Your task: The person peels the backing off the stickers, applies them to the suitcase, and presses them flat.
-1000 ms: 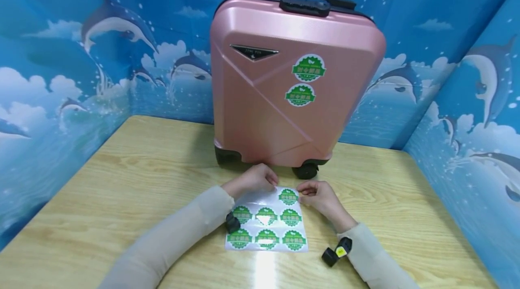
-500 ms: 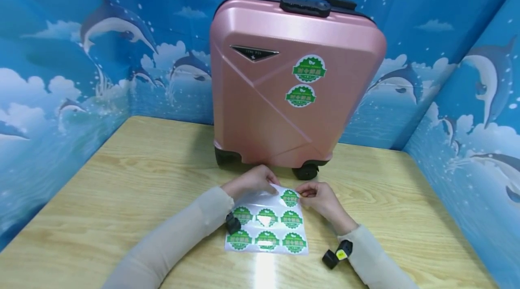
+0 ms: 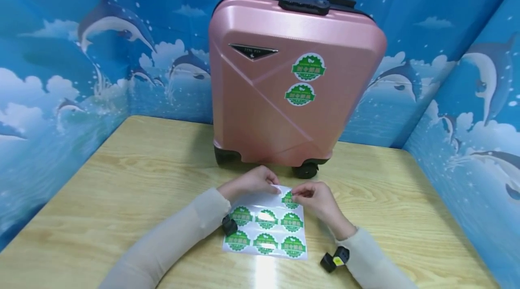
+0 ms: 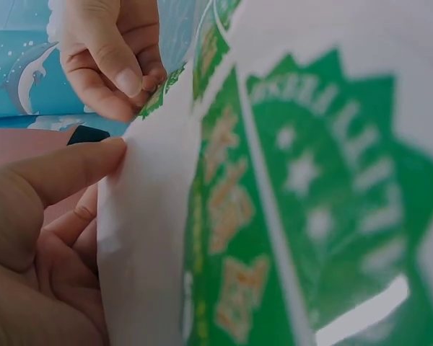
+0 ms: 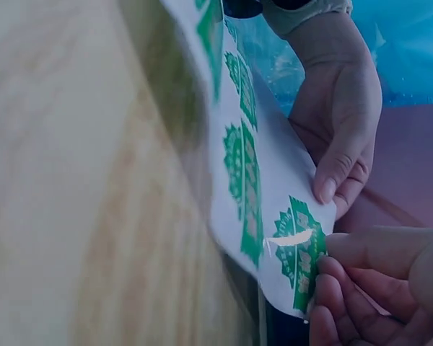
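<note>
A white sheet of round green stickers (image 3: 258, 235) lies on the table before the suitcase. My left hand (image 3: 256, 183) holds its far edge, thumb on top and fingers behind, seen also in the left wrist view (image 4: 50, 216). My right hand (image 3: 321, 201) pinches the top-right sticker (image 3: 287, 199) at its right edge; in the right wrist view the thumb lies against that sticker's (image 5: 297, 249) green border. Whether the sticker has lifted from its backing I cannot tell. The top row's other places are bare white.
A pink suitcase (image 3: 264, 122) stands upright behind the hands, with two green stickers (image 3: 299, 94) on its front and black wheels (image 3: 305, 171) below. The wooden table (image 3: 142, 180) meets blue dolphin-printed curtains (image 3: 170, 18) at the back and sides.
My right hand has shifted slightly left, from beside the top-right sticker onto its right side. The left hand keeps its hold on the sheet, whose near edge has slid slightly toward me.
</note>
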`<state>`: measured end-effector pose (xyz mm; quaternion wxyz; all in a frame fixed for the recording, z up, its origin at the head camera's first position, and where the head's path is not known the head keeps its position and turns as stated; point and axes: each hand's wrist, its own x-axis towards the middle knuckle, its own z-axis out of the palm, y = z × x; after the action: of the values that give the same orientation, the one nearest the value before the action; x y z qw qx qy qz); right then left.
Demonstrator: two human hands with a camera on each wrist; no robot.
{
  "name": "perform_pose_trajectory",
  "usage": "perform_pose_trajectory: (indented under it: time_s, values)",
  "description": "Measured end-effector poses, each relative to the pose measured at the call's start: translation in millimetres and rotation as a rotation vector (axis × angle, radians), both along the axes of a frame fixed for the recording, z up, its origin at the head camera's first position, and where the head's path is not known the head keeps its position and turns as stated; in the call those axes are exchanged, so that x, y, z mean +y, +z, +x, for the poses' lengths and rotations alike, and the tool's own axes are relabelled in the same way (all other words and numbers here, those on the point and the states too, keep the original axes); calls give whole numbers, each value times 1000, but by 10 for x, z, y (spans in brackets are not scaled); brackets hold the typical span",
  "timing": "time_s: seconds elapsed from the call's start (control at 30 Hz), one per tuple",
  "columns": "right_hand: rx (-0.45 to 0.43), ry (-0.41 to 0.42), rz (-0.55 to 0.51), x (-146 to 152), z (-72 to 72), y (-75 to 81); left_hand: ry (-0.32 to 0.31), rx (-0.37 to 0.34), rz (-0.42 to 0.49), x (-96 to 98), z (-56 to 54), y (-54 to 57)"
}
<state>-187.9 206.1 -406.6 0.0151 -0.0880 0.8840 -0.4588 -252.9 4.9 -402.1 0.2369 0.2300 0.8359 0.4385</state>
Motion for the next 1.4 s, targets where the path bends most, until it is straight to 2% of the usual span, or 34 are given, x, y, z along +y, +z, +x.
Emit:
perform_pose_trajectory:
  time_s: [0.33, 0.5, 0.7, 0.93, 1.17, 1.4]
  values:
    - [26, 16, -12, -56, 70, 36, -56, 43, 29, -29, 30, 104]
    - [22, -4, -30, -81, 96, 50, -80, 28, 43, -45, 39, 99]
    - [37, -9, -2, -110, 122, 35, -101, 12, 52, -50, 42, 82]
    - [108, 21, 36, -162, 156, 29, -85, 16, 68, -53, 23, 94]
    - [132, -53, 52, -207, 172, 8, -86, -43, 102, -32, 55, 92]
    - [143, -82, 52, -239, 177, -9, -77, -50, 116, -19, 91, 103]
